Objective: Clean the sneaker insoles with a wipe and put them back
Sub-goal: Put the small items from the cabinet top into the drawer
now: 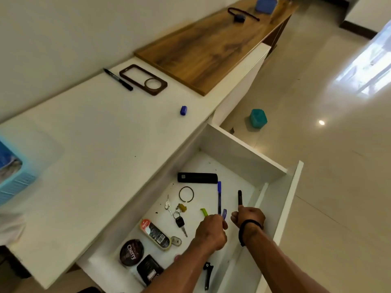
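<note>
In the open drawer [243, 144], the left hand [211, 231] pinches a blue pen [223, 213]; the right hand [249, 216] grips a black marker [240, 197]. No insoles or wipe show; better to shift clutter aside gently while searching.

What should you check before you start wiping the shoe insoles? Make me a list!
1. Drawer pulled open: ok.
2. Wipe in view: not ok. The drawer shows pens, keys and a round polish tin, no wipe.
3. Sneakers or insoles in view: not ok, none seen.
4. Left hand free: not ok, its fingers hold a blue pen cap.
5. Right hand free: cannot tell. The fingers are curled, and a black pen shows just above them.
6. Room on the white counter to work: ok.
</note>
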